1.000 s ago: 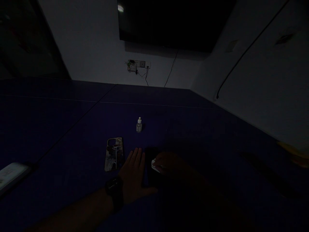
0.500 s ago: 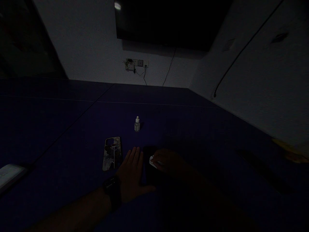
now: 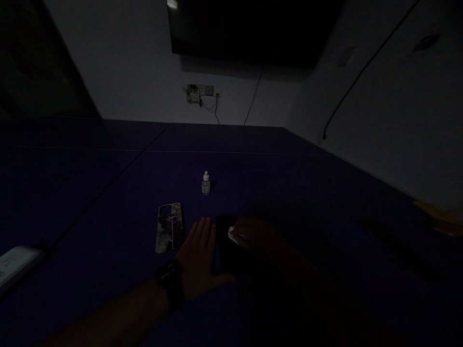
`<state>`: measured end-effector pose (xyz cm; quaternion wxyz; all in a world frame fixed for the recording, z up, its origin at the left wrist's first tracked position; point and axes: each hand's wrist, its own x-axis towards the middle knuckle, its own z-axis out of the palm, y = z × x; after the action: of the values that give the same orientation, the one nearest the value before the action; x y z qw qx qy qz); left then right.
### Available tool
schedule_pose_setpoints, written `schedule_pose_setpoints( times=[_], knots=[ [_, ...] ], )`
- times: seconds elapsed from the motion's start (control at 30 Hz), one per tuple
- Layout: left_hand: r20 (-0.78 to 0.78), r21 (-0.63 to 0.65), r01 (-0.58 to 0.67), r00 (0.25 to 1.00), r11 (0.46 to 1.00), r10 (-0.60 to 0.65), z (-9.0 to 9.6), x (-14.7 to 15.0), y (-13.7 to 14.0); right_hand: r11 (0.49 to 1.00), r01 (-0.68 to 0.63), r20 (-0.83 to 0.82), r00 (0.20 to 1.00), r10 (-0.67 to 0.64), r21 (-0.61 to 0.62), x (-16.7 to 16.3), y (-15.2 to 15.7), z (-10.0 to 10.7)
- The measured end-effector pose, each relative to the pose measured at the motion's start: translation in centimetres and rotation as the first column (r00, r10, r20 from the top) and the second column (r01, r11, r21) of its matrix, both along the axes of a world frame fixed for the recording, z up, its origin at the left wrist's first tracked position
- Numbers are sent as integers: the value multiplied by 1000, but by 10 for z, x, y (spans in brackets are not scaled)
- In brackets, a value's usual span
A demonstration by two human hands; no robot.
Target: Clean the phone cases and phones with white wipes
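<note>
My left hand (image 3: 198, 255) lies flat on the dark blue surface with its fingers stretched out, a black watch on its wrist. Its index finger and thumb border a black flat rectangular object (image 3: 227, 255), whose kind is lost in the dark. Over that object, my right hand (image 3: 255, 233) pinches a small white crumpled wipe (image 3: 232, 234); deep shadow hides most of this hand. Left of my left hand lies a patterned phone case (image 3: 170, 228) with a camera cutout. A small dropper bottle (image 3: 206, 185) with a white top stands upright beyond my hands.
A white box-like object (image 3: 18, 262) sits at the far left. At the right are a long dark object (image 3: 401, 248) and something yellow (image 3: 437, 217) by the wall. Sockets with cables (image 3: 202, 92) and a large black screen (image 3: 246, 31) are on the back wall.
My right hand has moved slightly to the right with the white wipe, across the black object. My left hand stays flat in place. The view has shifted a little.
</note>
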<state>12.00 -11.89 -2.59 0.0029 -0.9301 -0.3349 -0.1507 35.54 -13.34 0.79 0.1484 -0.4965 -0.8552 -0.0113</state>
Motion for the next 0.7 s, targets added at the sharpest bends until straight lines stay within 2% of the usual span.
schedule_pose_setpoints(
  times=[0.1,0.2,0.27,0.37,0.47,0.53,0.6,0.7],
  knots=[
    [1,11,6,1000,1000,-6,1,0,0,995,-93,5,996,93,-19,-12,0,0],
    [-18,-10,0,1000,1000,0,4,1,0,979,-188,-8,982,188,-80,-9,-5,4],
    [-35,-30,-2,999,1000,1,7,2,-1,980,-176,-27,984,175,-91,2,-7,6],
    [-37,-47,-10,999,999,9,9,3,-1,995,-91,-51,995,89,-45,14,-5,6],
    [-30,-44,-8,1000,999,7,8,2,0,1000,-13,-43,999,13,-3,8,-1,3],
    [-30,-36,1,1000,999,-2,7,2,0,999,-37,-10,999,37,-10,-2,-1,2],
    [-32,-31,6,999,999,-7,6,2,0,993,-117,6,993,117,-34,-8,-3,3],
    [-39,-33,-2,999,999,0,7,1,0,981,-182,-3,983,182,-68,-5,-7,6]
  ],
)
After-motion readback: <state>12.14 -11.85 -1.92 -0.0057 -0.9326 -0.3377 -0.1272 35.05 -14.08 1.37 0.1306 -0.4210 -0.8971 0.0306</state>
